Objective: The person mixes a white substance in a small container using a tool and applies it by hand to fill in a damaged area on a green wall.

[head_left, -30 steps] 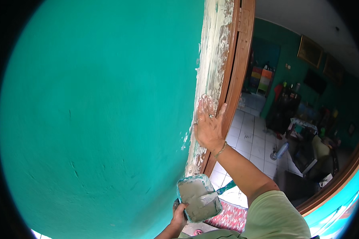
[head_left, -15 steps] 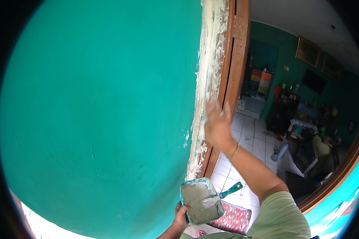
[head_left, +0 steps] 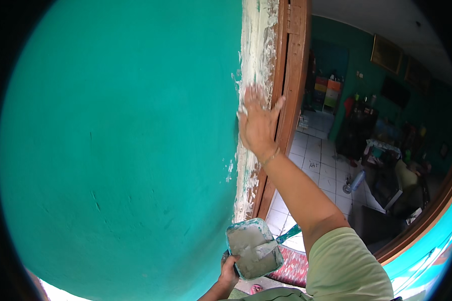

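My right hand [head_left: 257, 122] lies spread against a vertical strip of white putty [head_left: 258, 45], with its thumb toward the brown wooden door frame [head_left: 290, 75]. White smears mark its fingers. Low in the view, my left hand [head_left: 229, 268] grips a rectangular plastic tub [head_left: 229, 236] by its left side, thumb over the rim. Greyish filler [head_left: 251, 251] covers the inside of the tub. A putty knife [head_left: 288, 234] with a green handle rests in it, its blade coated with the paste and its handle sticking out past the right rim.
A green wall [head_left: 125, 125] fills the left, with white flecks beside the strip. Through the doorway on the right are a tiled floor [head_left: 306, 150], a plastic bottle [head_left: 357, 180], dark furniture and coloured drawers [head_left: 331, 93]. A red patterned mat [head_left: 292, 266] lies below the tub.
My right hand has moved up and left from the door frame's edge onto the putty strip, fingers now spread. The left hand still holds the tub, nearly in place.
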Tool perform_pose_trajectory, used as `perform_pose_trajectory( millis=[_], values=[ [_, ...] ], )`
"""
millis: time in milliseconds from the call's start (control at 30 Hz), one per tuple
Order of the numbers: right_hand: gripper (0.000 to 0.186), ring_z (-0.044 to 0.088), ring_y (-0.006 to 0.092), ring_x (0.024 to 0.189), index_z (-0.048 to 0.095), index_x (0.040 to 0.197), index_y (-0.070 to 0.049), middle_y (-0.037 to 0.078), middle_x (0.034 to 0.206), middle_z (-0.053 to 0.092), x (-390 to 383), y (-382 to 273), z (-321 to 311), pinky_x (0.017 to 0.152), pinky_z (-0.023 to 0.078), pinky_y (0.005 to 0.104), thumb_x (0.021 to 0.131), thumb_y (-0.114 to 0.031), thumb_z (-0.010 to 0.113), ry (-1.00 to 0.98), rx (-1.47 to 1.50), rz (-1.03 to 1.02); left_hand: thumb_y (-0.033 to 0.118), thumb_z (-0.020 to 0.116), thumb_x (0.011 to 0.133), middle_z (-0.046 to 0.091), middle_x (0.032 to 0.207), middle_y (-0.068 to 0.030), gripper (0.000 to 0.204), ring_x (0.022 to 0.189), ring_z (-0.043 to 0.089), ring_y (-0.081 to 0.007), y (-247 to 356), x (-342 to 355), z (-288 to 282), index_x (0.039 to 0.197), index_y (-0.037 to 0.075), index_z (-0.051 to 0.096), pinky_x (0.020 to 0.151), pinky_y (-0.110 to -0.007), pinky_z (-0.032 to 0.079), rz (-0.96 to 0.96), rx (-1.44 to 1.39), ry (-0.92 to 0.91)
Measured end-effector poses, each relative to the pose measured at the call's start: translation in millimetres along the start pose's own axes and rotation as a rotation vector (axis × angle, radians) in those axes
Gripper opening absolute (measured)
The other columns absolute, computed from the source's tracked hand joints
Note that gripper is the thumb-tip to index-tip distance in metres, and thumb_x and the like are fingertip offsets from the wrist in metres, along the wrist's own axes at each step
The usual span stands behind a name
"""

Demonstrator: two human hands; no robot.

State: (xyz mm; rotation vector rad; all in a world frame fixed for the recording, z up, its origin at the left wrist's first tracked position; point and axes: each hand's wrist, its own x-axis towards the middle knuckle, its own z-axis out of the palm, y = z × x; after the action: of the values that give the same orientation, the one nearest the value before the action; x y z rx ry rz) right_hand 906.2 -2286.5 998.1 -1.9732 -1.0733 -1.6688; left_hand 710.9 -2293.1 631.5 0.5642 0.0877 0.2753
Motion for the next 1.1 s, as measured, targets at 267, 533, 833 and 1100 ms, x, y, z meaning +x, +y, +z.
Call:
perform_pose_trajectory(
  millis=[267, 533, 833, 1100],
  values=[
    [0.064, 0.022, 0.0303, 0.144, 0.038, 0.142, -0.001, 0.016, 0.153, 0.030, -109.1, 8.7, 2.6, 0.107, -0.005, 0.0735, 0.086, -0.024, 0.056, -0.376, -0.031, -0.094, 0.014, 0.055, 0.077, 0.056, 0.119, -0.0158, 0.055, 0.109, 0.056, -0.0331, -3.8, 2.7, -6.2, 0.130, 0.001, 0.046, 0.094, -0.048, 0.049, -0.001, -0.006, -0.017],
    [0.056, 0.033, 0.0357, 0.139, 0.052, 0.132, 0.001, 0.017, 0.136, 0.053, -129.1, 20.4, -23.1, 0.112, 0.006, 0.0661, 0.077, -0.007, 0.058, -0.347, 0.117, -0.067, 0.022, 0.054, 0.074, 0.058, 0.122, -0.0179, 0.061, 0.111, 0.058, -0.0332, -10.5, 9.1, -19.7, 0.130, -0.002, 0.047, 0.095, -0.047, 0.048, -0.009, 0.096, 0.040],
    [0.053, 0.022, 0.0352, 0.144, 0.044, 0.140, -0.001, 0.015, 0.146, 0.043, 136.4, 62.3, -53.2, 0.115, 0.003, 0.0603, 0.088, -0.014, 0.042, 0.192, -0.363, -0.196, 0.014, 0.054, 0.076, 0.057, 0.119, -0.0185, 0.056, 0.108, 0.057, -0.0344, -13.1, 7.4, -10.3, 0.129, 0.000, 0.046, 0.093, -0.049, 0.049, 0.018, 0.037, 0.035],
    [0.053, 0.021, 0.0320, 0.145, 0.037, 0.141, 0.006, 0.019, 0.150, 0.035, 81.9, 30.3, -40.6, 0.108, -0.005, 0.0720, 0.091, -0.012, 0.033, 0.038, -0.404, -0.145, 0.020, 0.054, 0.074, 0.057, 0.121, -0.0185, 0.060, 0.111, 0.057, -0.0351, 0.2, -10.1, 13.4, 0.129, -0.001, 0.047, 0.096, -0.051, 0.047, 0.044, 0.063, 0.081]
  ],
)
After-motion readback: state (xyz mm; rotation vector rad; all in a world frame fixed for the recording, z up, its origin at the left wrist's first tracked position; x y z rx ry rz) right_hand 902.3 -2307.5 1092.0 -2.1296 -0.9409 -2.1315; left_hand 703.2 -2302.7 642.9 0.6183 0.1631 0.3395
